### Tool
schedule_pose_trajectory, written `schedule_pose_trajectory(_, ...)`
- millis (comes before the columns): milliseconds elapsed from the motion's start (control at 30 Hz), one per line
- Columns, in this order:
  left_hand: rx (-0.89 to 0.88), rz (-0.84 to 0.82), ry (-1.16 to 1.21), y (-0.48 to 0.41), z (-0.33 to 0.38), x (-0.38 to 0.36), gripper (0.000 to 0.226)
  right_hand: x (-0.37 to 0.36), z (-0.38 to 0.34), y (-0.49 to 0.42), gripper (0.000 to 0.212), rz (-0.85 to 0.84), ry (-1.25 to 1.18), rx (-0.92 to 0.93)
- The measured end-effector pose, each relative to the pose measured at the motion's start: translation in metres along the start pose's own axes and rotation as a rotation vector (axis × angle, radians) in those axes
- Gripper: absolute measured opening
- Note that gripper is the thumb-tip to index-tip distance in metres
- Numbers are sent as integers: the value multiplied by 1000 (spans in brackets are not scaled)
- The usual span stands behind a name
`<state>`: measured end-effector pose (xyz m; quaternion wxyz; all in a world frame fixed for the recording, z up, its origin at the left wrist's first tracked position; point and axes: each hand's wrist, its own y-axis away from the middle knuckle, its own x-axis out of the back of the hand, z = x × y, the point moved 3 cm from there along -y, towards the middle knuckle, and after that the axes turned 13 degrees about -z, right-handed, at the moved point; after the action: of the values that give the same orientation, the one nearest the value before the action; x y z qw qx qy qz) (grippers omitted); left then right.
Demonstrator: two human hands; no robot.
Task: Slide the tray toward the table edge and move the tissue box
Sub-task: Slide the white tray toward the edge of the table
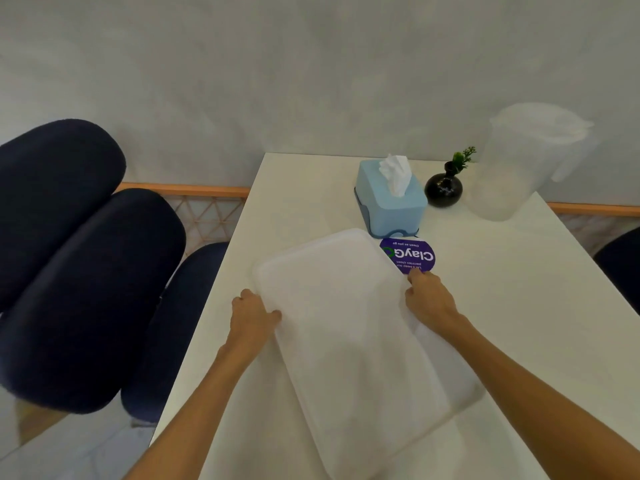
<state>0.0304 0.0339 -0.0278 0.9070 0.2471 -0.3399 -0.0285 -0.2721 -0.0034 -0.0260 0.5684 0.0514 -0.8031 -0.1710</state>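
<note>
Both hands clamp the long edges of a translucent, round-cornered plastic tray [346, 327] on the smooth white table [502, 306]: left grip [251, 315], right grip [429, 299]. The pale blue tissue box [391, 202] stands just beyond.

A round purple sticker [409, 255] lay on the white tabletop [519, 289], partly covered by the tray [346, 323]. Seen upside down from the camera, it read "ClayGo" in large white letters, with "Clean as you go" in small print. Further small lines seemed to say "Let's keep our pantries clean", though blurred.
</note>
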Motion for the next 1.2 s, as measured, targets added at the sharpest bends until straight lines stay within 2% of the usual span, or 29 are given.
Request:
schedule_pose_trajectory(133, -2, -98, 19, 27, -12, -19, 44, -3, -1, 5, 27, -26, -28, -6)
schedule_pose_trajectory(367, -83, -18, -59, 7, -21, 7, 26, -10, -11, 13, 6, -79, -130, 11)
schedule_pose_trajectory(533, -105, 68, -199, -30, -18, 43, 20, -21, -39, 9, 10, -95, -172, 42)
schedule_pose_trajectory(700, -136, 31, -290, -64, -9, 72, 13, -25, -63, -6, 19, -104, -190, 40)
schedule_pose_trajectory(900, -167, 55, -215, -90, 3, 90, 23, -22, -82, -25, 20, -119, -248, 12)
schedule_pose_trajectory(1100, -151, 70, -134, -102, 0, 91, 21, -21, -84, -30, 10, -135, -295, -31)
schedule_pose_trajectory(1200, -175, 71, -132, -104, -3, 89, 16, -22, -81, -30, 15, -160, -322, -48)
